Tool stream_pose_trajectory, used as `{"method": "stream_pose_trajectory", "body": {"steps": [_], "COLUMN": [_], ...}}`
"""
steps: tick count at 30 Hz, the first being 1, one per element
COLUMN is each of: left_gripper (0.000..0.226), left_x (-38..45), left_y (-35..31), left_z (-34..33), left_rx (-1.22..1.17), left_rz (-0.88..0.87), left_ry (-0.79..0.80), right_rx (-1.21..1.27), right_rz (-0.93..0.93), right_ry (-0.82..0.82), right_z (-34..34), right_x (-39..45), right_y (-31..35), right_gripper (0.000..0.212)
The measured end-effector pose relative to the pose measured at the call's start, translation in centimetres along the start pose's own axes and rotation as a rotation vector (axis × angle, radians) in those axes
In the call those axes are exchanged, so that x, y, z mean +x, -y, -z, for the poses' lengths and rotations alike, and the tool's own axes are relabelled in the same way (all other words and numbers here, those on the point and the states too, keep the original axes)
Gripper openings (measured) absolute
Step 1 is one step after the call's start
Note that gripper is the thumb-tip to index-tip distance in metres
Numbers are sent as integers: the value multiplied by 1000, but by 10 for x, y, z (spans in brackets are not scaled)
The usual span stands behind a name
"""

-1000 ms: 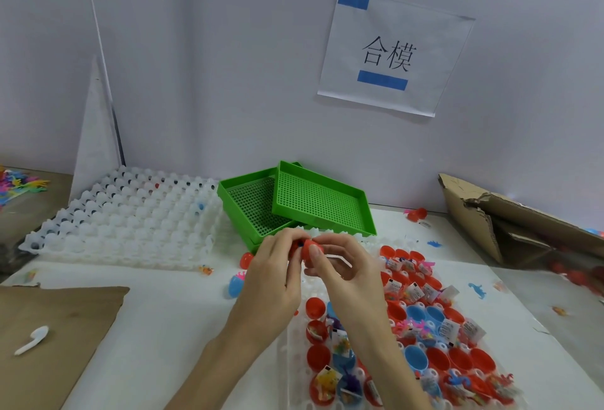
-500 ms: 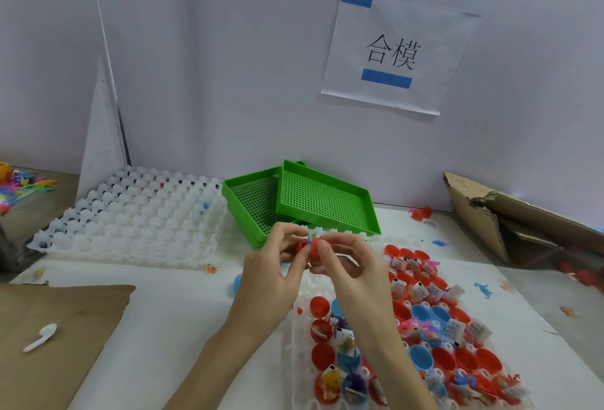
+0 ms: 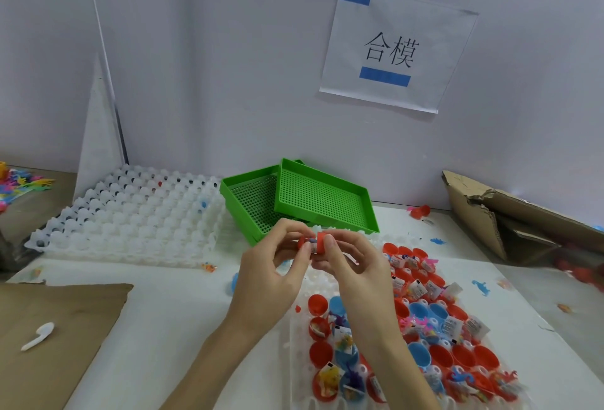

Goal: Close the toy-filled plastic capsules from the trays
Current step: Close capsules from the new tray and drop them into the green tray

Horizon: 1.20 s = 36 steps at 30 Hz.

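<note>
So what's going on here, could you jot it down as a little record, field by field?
Activity: a person is pressing two halves of a red capsule together
Left hand: pinches one half
Right hand: pinches the other half
Capsule state: not yet shut, toy showing in the gap
Near tray: open red and blue capsules with toys
Far tray: white, mostly bare
Green baskets: two, stacked askew by the wall
Sign: paper taped to the wall

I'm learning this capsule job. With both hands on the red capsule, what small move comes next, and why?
Probably press the two halves together until they seat. The left hand and right hand each pinch one half of the red capsule, and toy contents still show in the gap between them.
</note>
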<state>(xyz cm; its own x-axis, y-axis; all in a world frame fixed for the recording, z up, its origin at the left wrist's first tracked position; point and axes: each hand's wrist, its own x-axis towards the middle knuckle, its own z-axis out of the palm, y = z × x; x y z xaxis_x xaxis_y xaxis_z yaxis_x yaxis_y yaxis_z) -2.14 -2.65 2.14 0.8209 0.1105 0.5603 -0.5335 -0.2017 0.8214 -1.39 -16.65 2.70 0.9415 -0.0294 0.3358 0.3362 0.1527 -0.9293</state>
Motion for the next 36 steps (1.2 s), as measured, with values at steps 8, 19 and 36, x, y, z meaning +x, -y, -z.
{"method": "stream_pose_trajectory", "body": {"steps": [8, 19, 36], "left_gripper": [16, 15, 23], "left_x": [5, 4, 2], "left_y": [3, 1, 1], "left_z": [7, 6, 1], "left_rx": [-136, -184, -110], "left_rz": [213, 173, 102], "left_ry": [-54, -11, -49], "right_rx": [-48, -42, -74], "right_rz": [16, 35, 102], "right_ry": [88, 20, 81], "right_z": [-2, -2, -1], "right_x": [0, 0, 1], "right_y": [-2, -4, -1], "right_gripper": [9, 11, 9]}}
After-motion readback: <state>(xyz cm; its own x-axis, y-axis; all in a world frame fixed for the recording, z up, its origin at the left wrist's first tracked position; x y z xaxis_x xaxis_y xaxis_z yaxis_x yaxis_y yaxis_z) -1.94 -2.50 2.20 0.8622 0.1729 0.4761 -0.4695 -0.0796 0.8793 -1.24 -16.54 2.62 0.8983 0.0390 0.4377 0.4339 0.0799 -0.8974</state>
